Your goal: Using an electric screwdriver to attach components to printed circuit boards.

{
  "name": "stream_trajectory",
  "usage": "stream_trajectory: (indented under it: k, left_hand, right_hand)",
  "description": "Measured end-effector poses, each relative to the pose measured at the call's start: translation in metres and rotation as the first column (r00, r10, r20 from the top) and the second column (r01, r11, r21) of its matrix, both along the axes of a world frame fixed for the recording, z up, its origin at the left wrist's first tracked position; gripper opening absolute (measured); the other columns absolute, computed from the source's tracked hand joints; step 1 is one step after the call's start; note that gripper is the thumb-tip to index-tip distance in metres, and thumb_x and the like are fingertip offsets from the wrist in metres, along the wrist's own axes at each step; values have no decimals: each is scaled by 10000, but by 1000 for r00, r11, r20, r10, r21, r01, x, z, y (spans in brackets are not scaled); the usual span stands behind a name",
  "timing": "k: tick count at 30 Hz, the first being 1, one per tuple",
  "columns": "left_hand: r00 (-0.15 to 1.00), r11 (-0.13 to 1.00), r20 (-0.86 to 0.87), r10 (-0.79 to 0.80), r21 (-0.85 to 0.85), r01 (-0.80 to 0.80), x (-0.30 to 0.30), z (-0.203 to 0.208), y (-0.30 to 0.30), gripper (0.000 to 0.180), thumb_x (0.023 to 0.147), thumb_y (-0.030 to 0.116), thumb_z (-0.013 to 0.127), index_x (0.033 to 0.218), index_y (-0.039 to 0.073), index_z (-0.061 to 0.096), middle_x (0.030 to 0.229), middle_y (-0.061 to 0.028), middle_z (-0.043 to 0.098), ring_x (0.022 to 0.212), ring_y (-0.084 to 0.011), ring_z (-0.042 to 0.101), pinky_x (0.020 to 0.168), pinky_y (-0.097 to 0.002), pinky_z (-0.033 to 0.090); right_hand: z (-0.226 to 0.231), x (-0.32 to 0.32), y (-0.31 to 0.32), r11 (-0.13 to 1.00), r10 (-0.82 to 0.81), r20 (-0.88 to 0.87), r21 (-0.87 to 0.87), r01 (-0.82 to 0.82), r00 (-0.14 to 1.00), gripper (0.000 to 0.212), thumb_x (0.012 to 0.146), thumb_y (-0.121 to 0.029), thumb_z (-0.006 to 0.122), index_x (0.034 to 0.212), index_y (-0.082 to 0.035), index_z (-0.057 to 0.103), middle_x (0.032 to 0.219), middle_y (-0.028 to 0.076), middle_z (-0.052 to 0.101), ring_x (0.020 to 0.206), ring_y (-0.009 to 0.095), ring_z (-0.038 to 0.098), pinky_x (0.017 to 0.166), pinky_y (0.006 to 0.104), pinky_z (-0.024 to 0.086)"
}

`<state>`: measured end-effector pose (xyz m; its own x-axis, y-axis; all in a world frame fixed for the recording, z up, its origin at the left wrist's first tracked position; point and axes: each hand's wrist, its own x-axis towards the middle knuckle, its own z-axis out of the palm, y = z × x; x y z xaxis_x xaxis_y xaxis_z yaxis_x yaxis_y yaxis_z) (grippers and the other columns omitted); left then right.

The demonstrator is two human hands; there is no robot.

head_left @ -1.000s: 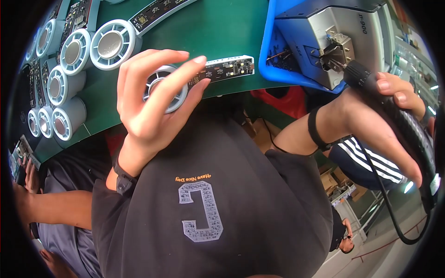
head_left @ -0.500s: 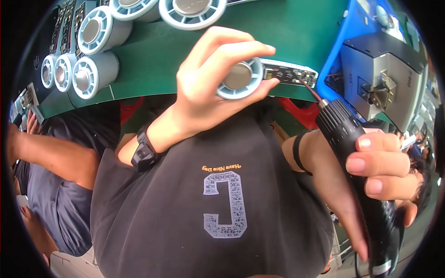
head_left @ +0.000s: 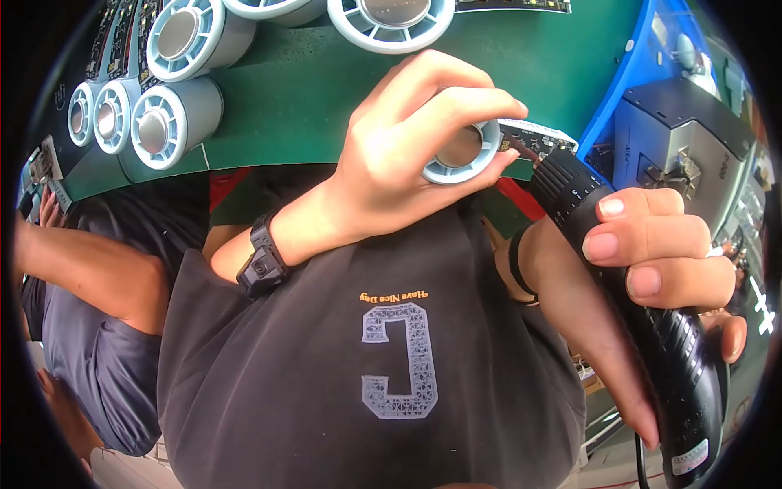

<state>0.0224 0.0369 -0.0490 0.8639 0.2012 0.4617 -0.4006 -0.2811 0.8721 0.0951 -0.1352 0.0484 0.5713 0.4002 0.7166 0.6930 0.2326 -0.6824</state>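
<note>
My left hand [head_left: 407, 155] is closed around a light-blue ringed round part with a silver metal centre [head_left: 460, 152], held above the green table's near edge. A narrow black circuit board [head_left: 521, 138] with small components juts out to the right of this part. My right hand [head_left: 660, 253] grips a black electric screwdriver [head_left: 574, 196] with a ribbed collar. The tool's tip end reaches over the board; its bit is partly hard to make out against the dark surface, so I cannot tell whether it touches a screw.
Several similar round parts [head_left: 159, 130] with boards stand at the upper left of the green table [head_left: 277, 122]. A blue tray [head_left: 623, 69] holding a grey-and-black metal box [head_left: 692, 147] is at the right. Another person's arm [head_left: 90, 269] is at the far left.
The screwdriver's head has come left and up, closer to the round part and over the board. My left hand with the part appears shifted right, as the view has moved slightly.
</note>
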Motion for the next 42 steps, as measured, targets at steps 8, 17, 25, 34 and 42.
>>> stream_trajectory:
  k: [8,17,25,34,42]
  left_hand:
    - [999,997,15,-47,58,46,0,-2,5,511,707,-28,950,1177,29,758,1100,-132,701,906,-228,729,744,-332,608]
    - [995,997,-57,-78,7,79,-5,11,7,461,695,48,976,1131,65,831,1145,-153,711,987,-254,738,842,-359,629]
    - [987,989,115,-113,106,101,-1,13,12,442,673,148,969,1089,70,841,1142,-128,767,1080,-304,727,969,-460,593]
    - [997,949,48,-62,313,44,-8,34,9,276,699,186,921,938,113,804,993,-21,787,1031,-262,747,1006,-462,540]
    - [993,939,57,-106,335,81,-8,33,12,277,737,222,894,961,97,790,997,-31,777,1003,-238,740,977,-437,543]
  right_hand:
    - [0,-3,-4,996,-80,-6,41,81,997,946,967,-905,409,1364,-54,528,870,63,474,536,165,438,464,328,370]
    - [7,-11,15,932,-112,-148,326,156,983,816,1004,-834,482,1302,-75,513,864,12,472,593,130,448,582,315,435]
    - [12,-14,12,862,-49,-251,478,168,967,739,989,-784,600,1261,-102,517,857,-41,489,609,90,462,615,288,440]
    - [14,-19,0,909,-90,-224,380,172,970,719,992,-758,622,1263,-99,530,860,-32,508,609,96,477,608,283,426]
    - [9,-27,22,903,15,-115,428,36,993,757,1007,-769,576,1333,-89,512,895,-11,511,594,120,463,596,302,414]
